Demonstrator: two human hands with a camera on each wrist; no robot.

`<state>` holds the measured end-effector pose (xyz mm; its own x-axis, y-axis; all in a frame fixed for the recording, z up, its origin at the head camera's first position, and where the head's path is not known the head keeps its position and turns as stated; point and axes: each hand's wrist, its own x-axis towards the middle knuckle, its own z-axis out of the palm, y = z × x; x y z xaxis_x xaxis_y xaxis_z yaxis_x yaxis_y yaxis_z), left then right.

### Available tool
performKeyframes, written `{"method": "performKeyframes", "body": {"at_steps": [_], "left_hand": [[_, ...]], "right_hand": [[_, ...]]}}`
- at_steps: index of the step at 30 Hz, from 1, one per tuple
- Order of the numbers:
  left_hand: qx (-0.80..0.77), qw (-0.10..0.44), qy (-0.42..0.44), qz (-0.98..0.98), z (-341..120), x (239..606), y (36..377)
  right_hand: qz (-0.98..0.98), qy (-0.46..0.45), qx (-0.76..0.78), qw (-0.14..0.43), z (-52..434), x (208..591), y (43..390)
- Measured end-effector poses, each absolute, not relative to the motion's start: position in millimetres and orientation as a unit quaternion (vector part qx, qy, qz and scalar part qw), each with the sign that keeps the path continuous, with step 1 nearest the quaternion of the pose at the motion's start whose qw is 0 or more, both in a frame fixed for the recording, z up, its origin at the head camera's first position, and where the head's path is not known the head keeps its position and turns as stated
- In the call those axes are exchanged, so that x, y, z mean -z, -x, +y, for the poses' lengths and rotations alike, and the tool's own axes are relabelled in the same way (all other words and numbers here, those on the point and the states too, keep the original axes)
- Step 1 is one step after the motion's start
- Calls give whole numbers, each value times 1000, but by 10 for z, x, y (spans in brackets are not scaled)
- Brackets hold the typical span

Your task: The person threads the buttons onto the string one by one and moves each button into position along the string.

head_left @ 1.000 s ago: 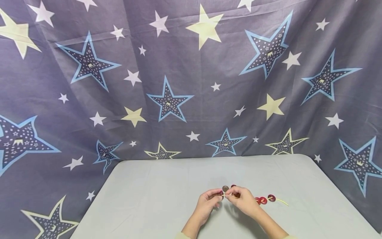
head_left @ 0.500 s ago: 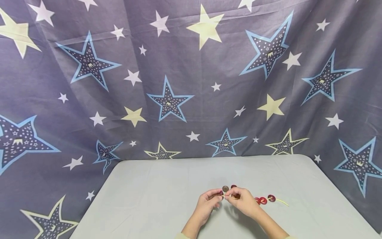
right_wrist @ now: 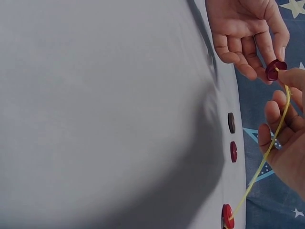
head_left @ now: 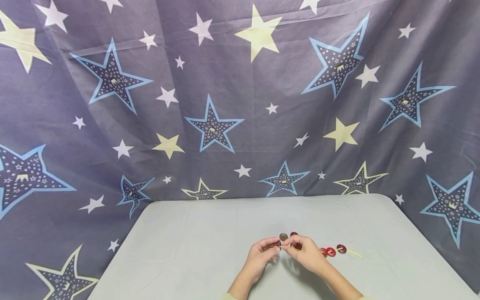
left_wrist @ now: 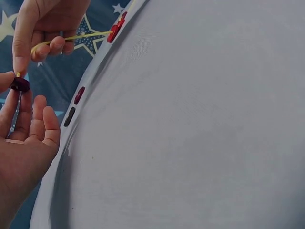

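Over the near edge of the table [head_left: 180,250], a little right of its middle, the person's two hands meet just above the pale grey cloth. The left hand [head_left: 262,254] comes in from the near edge with its thumb and forefinger pinching a dark maroon button [right_wrist: 275,69], held on edge, while its other fingers [left_wrist: 44,125] hang loosely curled below. Touching that button is the tip of a thin yellow cord [right_wrist: 267,152], and the right hand [head_left: 304,250] pinches the cord just behind its tip between thumb and forefinger, so the two hands are almost fingertip to fingertip; whether the tip has entered a hole in the button I cannot tell. From the right hand's grip the cord loops under its remaining curled fingers and runs off to the right along the table. Just beyond the hands, toward the far edge, two loose buttons lie flat on the cloth side by side: a brown button [head_left: 283,236] on the left and a dark red button [head_left: 293,234] right beside it. Further right, close to the right hand's wrist, several red buttons [head_left: 331,251] sit strung on the cord in a short row, and past them the free yellow tail [head_left: 354,253] trails toward the right edge. Behind the table hangs a purple-grey curtain [head_left: 240,104] printed with stars.
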<state>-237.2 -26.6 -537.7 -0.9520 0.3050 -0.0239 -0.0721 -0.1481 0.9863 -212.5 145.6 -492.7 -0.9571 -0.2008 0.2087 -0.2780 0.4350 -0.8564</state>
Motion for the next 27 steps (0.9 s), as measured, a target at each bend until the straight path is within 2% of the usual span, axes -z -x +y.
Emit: {"method": "performKeyframes", "body": {"at_steps": [7,14,27], "left_hand": [[-755,128,-94,636,-265,5347,2347],[-753,129,-97,637,-256,5331,2340],[-746,113,-111,647,-266,5312,2323]], "right_hand": [[-839,-160,-519,39,1419,4697,2006],[-824,-178,-537,41,1505,5055,2196],[-820,-178,-544,18,1513,5061,2203]]}}
